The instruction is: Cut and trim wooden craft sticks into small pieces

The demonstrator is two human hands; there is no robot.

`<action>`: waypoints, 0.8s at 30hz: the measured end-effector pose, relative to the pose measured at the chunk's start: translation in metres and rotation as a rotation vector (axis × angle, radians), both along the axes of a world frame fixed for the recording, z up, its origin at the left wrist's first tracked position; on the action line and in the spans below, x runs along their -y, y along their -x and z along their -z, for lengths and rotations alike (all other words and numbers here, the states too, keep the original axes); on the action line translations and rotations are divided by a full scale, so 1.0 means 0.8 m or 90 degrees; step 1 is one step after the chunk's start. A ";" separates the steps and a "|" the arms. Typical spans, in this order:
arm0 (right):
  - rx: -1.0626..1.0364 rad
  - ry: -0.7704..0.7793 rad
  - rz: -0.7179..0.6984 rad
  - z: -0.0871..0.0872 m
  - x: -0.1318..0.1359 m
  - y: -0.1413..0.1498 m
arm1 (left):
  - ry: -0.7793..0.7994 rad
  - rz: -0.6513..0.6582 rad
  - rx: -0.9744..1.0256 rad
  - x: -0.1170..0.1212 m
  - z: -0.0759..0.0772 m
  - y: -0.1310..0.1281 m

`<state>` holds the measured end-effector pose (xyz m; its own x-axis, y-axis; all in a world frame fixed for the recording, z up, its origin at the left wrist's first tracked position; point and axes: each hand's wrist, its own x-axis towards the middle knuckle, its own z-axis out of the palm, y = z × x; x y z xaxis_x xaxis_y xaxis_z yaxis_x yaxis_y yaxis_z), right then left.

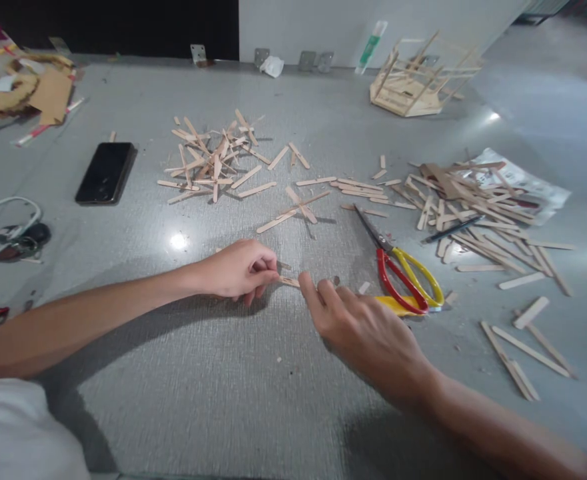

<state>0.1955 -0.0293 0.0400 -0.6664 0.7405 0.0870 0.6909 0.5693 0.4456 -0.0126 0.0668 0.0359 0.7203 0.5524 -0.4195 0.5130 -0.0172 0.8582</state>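
Between my two hands a short stretch of wooden craft stick (289,282) shows, low over the grey table. My left hand (246,270) pinches its left end between thumb and fingers. At the other end, the curled fingers of my right hand (350,317) close on the stick; their grip is partly hidden behind the hand. Scissors (390,257) with one red and one yellow handle lie just beyond my right hand. Beneath their handles is a yellow tool (398,305), partly covered, so its kind cannot be made out.
Loose craft sticks (216,160) lie heaped at the back centre, with a larger pile (488,213) and a dark pen (453,229) at right. A stick framework (413,93) stands at the back right. A phone (106,173) and white cable (10,203) lie left.
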 end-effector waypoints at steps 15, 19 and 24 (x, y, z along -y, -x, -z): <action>-0.049 -0.006 -0.015 0.010 0.004 -0.010 | -0.022 -0.005 -0.014 0.001 0.000 -0.003; -0.045 -0.104 -0.016 -0.004 0.013 -0.008 | -0.023 -0.008 -0.025 0.000 -0.002 -0.003; -0.074 -0.133 -0.002 -0.010 0.017 -0.013 | -0.011 -0.006 -0.030 -0.004 -0.003 0.000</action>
<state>0.2055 -0.0428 0.0483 -0.6446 0.6964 0.3153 0.7433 0.4747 0.4713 -0.0123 0.0698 0.0385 0.6949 0.5664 -0.4430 0.5530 -0.0271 0.8327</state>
